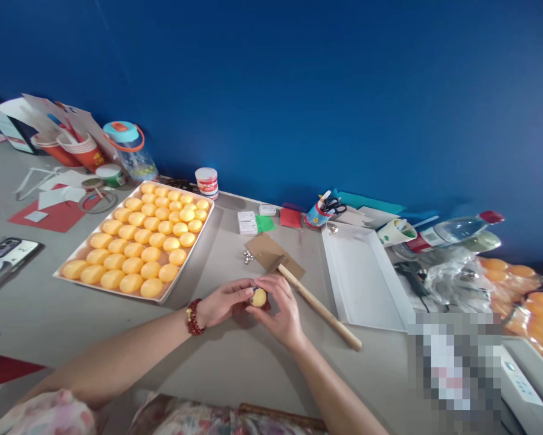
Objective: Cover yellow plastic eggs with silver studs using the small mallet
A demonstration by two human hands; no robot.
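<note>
Both hands meet over the grey table, closed around a small round object (258, 296) with a pale yellow face and a dark edge. My left hand (228, 302), with a dark red bead bracelet on its wrist, grips it from the left with the thumb on top. My right hand (282, 308) curves round its right side, fingers above and thumb below. The fingers hide much of the object, so I cannot tell its kind. Just beyond the hands lie a wooden-handled hammer (321, 305), a brown cardboard piece (264, 249) and several small shiny metal balls (248, 257).
At the left stands a shallow white box (165, 297) with rows of orange-yellow balls (151, 254). A white tray (366, 272) lies at the right. Small white boxes (247, 222), a scissors cup (317, 214) and a plastic bottle (456, 229) line the blue wall (271, 103).
</note>
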